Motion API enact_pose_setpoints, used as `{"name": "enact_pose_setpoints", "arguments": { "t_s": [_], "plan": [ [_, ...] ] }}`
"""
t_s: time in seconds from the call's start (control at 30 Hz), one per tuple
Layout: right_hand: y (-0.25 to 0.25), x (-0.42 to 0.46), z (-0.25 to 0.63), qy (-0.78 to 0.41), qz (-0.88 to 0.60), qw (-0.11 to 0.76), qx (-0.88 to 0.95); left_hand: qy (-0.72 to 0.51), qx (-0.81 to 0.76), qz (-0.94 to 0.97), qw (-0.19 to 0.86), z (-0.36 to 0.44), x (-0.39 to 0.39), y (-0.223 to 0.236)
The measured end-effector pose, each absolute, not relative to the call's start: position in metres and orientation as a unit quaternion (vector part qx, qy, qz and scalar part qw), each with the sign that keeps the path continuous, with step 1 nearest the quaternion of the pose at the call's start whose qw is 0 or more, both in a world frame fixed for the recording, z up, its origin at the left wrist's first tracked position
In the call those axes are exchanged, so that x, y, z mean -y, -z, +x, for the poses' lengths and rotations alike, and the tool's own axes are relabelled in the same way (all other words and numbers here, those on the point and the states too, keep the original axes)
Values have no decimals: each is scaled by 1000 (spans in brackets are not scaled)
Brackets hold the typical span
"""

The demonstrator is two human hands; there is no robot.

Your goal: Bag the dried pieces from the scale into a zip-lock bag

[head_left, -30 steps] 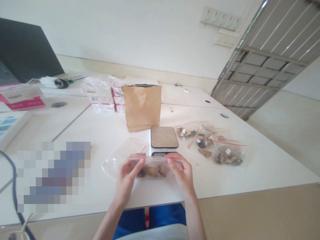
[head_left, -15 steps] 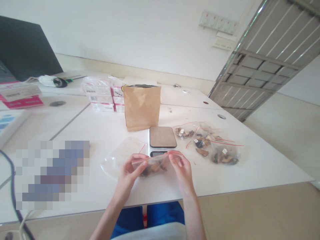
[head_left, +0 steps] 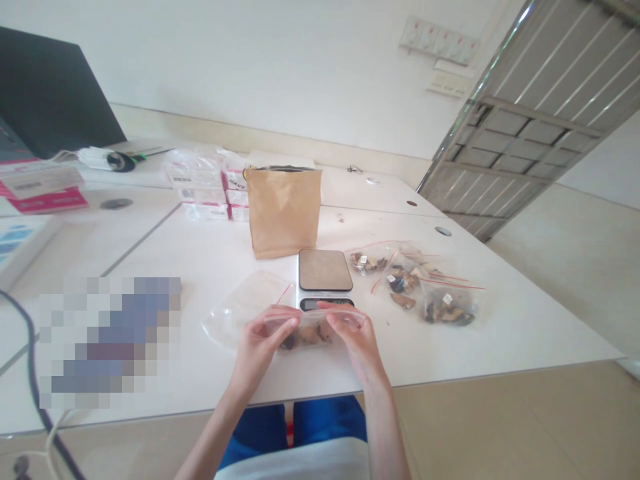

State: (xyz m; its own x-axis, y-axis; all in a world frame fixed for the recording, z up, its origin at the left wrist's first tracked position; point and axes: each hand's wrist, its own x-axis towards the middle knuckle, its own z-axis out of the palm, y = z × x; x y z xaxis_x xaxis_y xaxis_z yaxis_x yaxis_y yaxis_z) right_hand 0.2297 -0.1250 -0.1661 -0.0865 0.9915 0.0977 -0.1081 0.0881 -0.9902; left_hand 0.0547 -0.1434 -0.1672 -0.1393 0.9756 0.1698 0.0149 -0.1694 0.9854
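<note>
My left hand (head_left: 267,331) pinches the left part of the top edge of a clear zip bag (head_left: 309,335), thumb against fingers. On the same edge, closer to its middle, my right hand (head_left: 351,330) has a pinch of its own. Brown dried pieces, like sliced mushrooms, lie in the bag, which is just above or on the table. Right behind it is a kitchen scale (head_left: 325,271) with a bare brown plate; my right fingers partly cover its display. A flat clear zip bag (head_left: 245,310) lies left of the scale, beside my left hand.
Several filled zip bags (head_left: 450,308) lie to the right, with one loose dried piece (head_left: 403,301) near them. A brown paper bag (head_left: 284,213) stands behind the scale. Plastic-wrapped packs (head_left: 203,190) and a dark monitor (head_left: 55,93) are farther left. A black cable (head_left: 31,360) crosses the left corner.
My right hand has slid left along the bag's top edge, toward my left hand. My left hand keeps its pinch at nearly the same place. The view has shifted slightly.
</note>
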Motion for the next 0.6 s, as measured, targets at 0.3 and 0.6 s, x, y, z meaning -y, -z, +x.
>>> {"name": "enact_pose_setpoints", "arguments": {
  "t_s": [0.3,0.6],
  "plan": [
    [166,129,223,-484,-427,564,515,-574,-511,497,403,57,147,171],
    [164,129,223,-514,-426,526,527,-575,-500,484,431,52,145,170]
  ]
}}
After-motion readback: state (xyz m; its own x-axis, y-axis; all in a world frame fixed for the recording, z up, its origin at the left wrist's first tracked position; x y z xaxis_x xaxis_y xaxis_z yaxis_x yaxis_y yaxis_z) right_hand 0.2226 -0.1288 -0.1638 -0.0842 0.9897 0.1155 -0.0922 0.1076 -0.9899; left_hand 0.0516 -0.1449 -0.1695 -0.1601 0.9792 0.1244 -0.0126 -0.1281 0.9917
